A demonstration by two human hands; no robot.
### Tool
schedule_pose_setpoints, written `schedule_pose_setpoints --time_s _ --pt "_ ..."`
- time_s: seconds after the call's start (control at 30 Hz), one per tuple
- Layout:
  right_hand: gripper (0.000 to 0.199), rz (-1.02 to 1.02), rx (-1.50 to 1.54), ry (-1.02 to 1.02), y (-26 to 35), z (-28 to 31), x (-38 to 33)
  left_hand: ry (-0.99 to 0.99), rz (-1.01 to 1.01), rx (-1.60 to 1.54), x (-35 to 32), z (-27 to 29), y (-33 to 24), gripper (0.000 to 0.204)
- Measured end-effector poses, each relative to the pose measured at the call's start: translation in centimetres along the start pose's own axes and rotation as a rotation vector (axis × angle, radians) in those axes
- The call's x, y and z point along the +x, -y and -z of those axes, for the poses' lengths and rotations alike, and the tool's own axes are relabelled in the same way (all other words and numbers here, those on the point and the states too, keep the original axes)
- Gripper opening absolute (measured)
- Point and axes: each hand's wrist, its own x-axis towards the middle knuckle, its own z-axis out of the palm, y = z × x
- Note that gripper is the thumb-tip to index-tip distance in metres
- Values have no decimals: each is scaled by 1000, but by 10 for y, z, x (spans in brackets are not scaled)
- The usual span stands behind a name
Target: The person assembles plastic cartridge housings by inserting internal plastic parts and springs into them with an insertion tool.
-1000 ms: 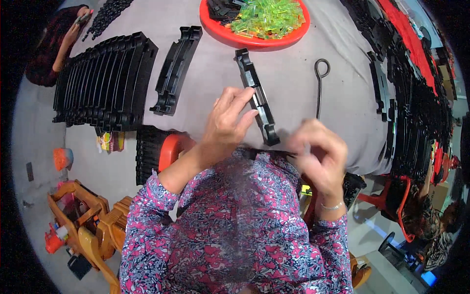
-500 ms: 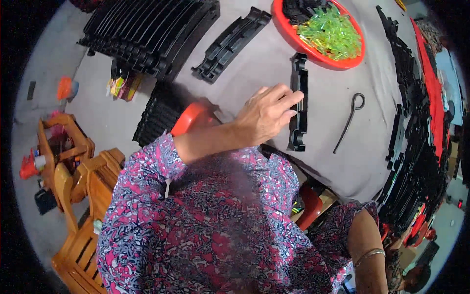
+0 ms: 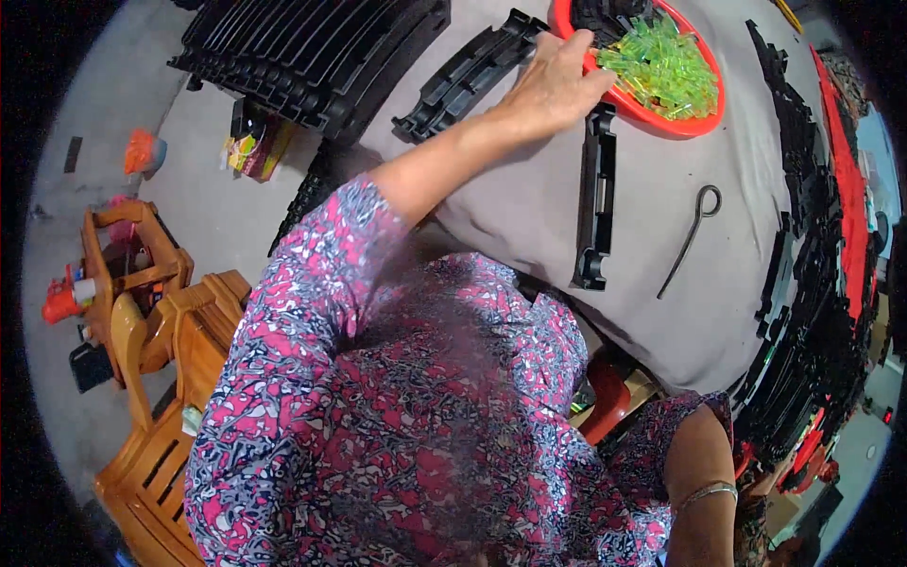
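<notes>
Over the left rim of a red bowl (image 3: 707,127), my left hand (image 3: 556,87) reaches with thumb and fingers apart, holding nothing that I can see. Green-yellow translucent strips (image 3: 666,71) fill one side of the bowl, and small black parts (image 3: 609,17) lie on the other. Just below the hand, a long black plastic part (image 3: 595,203) lies on the grey cloth. Two similar black parts (image 3: 468,80) lie side by side, left of my hand. My right forearm (image 3: 704,463), with a bangle, hangs at the lower right; its hand is out of view.
A black metal rod with a looped end (image 3: 694,227) lies on the grey cloth (image 3: 529,203). A row of black parts (image 3: 302,57) stands at the upper left. Black pieces (image 3: 803,321) are piled along the right. Wooden chairs (image 3: 179,416) stand at the left.
My left hand has left the single black part and moved up to the red bowl, its fingers now spread. The whole view has shifted slightly.
</notes>
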Motion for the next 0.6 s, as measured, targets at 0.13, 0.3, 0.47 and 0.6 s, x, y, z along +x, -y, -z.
schedule_pose_setpoints --time_s 0.13,0.3,0.47,0.6 --pt "17 106 -67 -39 61 9 16 26 133 -151 28 -12 4 59" --pt "16 221 -155 -96 42 -1 15 -45 23 -79 52 -33 29 62" --pt "15 317 -236 -153 52 -2 25 -14 192 -97 47 -23 -8 50" --pt "15 384 -317 -153 161 8 66 69 173 -26 59 -29 -9 48"
